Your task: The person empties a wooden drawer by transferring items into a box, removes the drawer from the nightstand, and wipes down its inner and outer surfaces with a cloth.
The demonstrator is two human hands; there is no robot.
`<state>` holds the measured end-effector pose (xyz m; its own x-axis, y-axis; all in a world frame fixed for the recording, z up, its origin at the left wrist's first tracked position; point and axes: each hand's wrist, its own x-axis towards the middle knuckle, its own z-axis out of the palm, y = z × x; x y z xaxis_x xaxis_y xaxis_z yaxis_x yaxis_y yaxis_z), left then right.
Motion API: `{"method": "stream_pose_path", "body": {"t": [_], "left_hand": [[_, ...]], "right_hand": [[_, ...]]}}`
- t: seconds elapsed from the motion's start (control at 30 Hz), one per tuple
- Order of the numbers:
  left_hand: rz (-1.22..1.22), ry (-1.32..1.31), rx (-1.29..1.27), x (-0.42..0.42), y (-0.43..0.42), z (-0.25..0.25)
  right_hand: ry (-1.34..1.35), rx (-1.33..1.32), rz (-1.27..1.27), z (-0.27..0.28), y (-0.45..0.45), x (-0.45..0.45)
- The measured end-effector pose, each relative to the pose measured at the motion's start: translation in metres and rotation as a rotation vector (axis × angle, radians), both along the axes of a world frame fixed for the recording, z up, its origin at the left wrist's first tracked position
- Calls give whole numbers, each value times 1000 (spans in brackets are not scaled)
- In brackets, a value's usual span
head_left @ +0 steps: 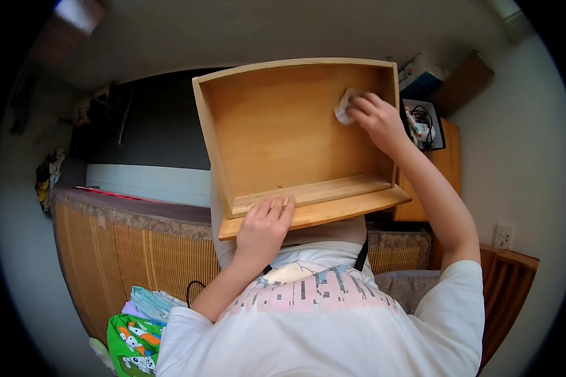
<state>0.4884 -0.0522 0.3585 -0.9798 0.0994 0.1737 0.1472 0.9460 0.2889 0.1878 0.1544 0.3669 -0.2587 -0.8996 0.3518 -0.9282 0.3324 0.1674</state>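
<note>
A wooden drawer (270,135) rests on my lap, its open inside turned toward me. My left hand (264,229) grips the near edge, fingers over the top of the front panel (321,212) and thumb side hidden. In my right hand (377,122) is a crumpled white tissue or cloth (344,108), pressed against the drawer's bottom board near the upper right corner. The fingers of that hand are bunched around it.
A bed with a bamboo mat (151,257) lies around me. To the right stands a wooden cabinet (449,169) with an open box (431,125) of cables on it. A green printed cloth (132,345) and folded clothes (154,303) lie at lower left. A wall socket (503,237) is at right.
</note>
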Motion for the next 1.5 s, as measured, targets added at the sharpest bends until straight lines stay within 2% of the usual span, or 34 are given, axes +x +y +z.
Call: {"method": "stream_pose_path", "body": {"t": [0.07,0.17,0.27,0.33,0.37,0.43,0.47,0.53,0.57,0.67,0.73,0.8,0.87,0.93,1.0,1.03,1.1,1.13,1.17,1.23,1.27,1.33,1.4,1.5], "left_hand": [[-2,5,-7,1,0,1],[2,1,8,-2,-4,1],[30,-52,64,-9,-10,7],[46,-104,103,-12,-12,6],[19,-68,76,-14,-13,4],[-16,-32,48,-14,-12,1],[-24,-21,38,-13,-13,0],[-28,-11,27,-13,-11,-2],[-25,7,16,-11,-9,-3],[-3,35,-6,-5,-4,-6],[-5,45,-21,-2,-2,-7],[43,63,-4,-1,-1,-8],[53,43,7,-4,-4,-6],[64,26,12,-6,-9,2],[48,-41,229,-7,-11,16],[53,-49,228,-5,-13,19],[25,7,555,2,-23,23],[201,151,596,5,-30,20],[388,264,468,8,-45,17],[691,338,521,-8,-73,24],[692,339,519,-17,-89,14],[389,-30,1173,-33,-115,-26],[439,-460,1403,-37,-118,-50],[500,-319,1492,-40,-104,-72]], "right_hand": [[-80,-218,-240,3,-25,-22],[-78,-236,-304,-17,-45,-10],[-235,-50,-58,-37,-18,24],[-325,215,70,-37,5,54],[-327,219,68,-33,10,53],[-420,592,213,-15,15,52],[-421,588,206,-13,15,49],[-201,313,279,-12,10,30],[-130,186,216,-16,4,14],[6,-99,-234,-3,-24,-15],[-29,-113,-309,0,-35,-16],[-45,-137,-249,-11,-35,-1],[-193,-60,-185,-22,-27,31],[-403,182,-245,-18,-15,76],[-711,309,-328,-18,-5,109],[-731,292,-381,-12,-3,118],[-756,276,-431,-11,1,126],[-811,201,-439,-15,5,127],[-866,125,-448,-18,7,127],[-953,79,-493,-13,3,127],[-1032,36,-534,-10,1,127],[-1018,55,-535,-14,3,127],[-1006,49,-503,-33,8,123],[-1033,-59,-449,-38,11,120]]}}
